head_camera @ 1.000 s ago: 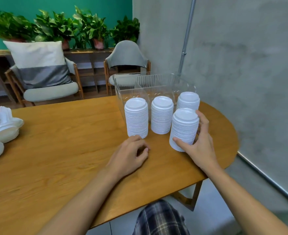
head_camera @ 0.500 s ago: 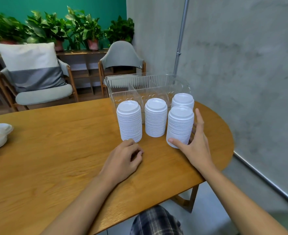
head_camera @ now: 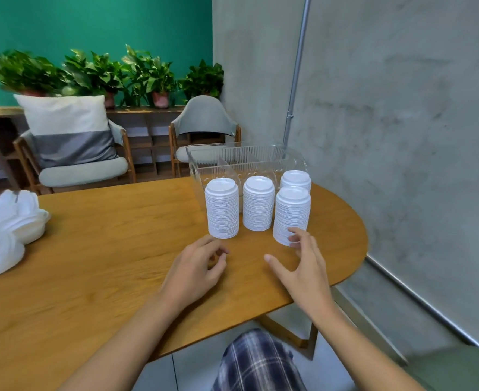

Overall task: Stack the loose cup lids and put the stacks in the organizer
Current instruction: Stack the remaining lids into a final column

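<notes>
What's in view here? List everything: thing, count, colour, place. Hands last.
table: 1, brown wood, foreground
organizer: 1, clear, far edge of the table
lid stacks: 4, white, on the table before the organizer
loose lids: a pile, white, table's left edge
armchairs: 2, wood with grey cushions, beyond the table
pillow: 1, white and grey, on the left armchair
potted plants: several, green, shelf at the teal wall
pole: 1, grey metal, along the concrete wall
left hand: 1, loosely curled, empty, by the leftmost stack
right hand: 1, open, fingers at the nearest stack's base; contact unclear
</notes>
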Tool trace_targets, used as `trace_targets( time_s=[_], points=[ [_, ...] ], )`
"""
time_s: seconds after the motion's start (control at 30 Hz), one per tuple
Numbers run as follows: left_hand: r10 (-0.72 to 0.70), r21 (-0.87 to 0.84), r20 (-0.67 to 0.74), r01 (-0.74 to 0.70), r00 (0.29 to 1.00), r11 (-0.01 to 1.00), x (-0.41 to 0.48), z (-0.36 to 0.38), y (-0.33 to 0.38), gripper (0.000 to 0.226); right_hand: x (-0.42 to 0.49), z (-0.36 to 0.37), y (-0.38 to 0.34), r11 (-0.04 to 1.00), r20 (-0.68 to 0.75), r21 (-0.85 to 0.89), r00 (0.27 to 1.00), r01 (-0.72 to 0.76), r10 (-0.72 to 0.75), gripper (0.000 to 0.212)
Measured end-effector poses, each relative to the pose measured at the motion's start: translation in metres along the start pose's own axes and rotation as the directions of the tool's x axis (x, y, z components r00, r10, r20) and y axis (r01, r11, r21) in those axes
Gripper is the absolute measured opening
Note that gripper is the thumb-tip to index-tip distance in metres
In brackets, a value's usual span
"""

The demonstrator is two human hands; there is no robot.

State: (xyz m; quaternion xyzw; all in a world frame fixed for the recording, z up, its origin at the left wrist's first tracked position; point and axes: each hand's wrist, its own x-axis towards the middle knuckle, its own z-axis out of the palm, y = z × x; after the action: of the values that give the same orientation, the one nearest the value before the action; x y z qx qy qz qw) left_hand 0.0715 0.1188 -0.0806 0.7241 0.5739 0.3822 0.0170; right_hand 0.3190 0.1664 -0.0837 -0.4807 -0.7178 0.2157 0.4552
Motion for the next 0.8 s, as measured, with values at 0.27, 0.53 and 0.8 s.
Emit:
trace_targets(
  time_s=[0.27,0.53,0.8],
  points=[
    [-0.061,0.074,-0.107,0.069,0.992,0.995,-0.052,-0.079,-0.016,0.010,-0.009,0.074,-0.065,0.989,0.211,0.063,0.967,0.132,-0.142,0.058],
    [-0.202,0.159,-0.275,0.251,0.940,0.955,-0.134,-0.186,-0.055,0.012,-0.027,0.196,-0.163,0.937,0.414,0.203,0.842,0.286,-0.346,0.049],
    [-0.255,0.218,-0.536,0.423,0.805,0.879,-0.199,-0.264,-0.108,0.015,-0.042,0.301,-0.241,0.911,0.534,0.300,0.742,0.283,-0.406,0.053]
  ],
)
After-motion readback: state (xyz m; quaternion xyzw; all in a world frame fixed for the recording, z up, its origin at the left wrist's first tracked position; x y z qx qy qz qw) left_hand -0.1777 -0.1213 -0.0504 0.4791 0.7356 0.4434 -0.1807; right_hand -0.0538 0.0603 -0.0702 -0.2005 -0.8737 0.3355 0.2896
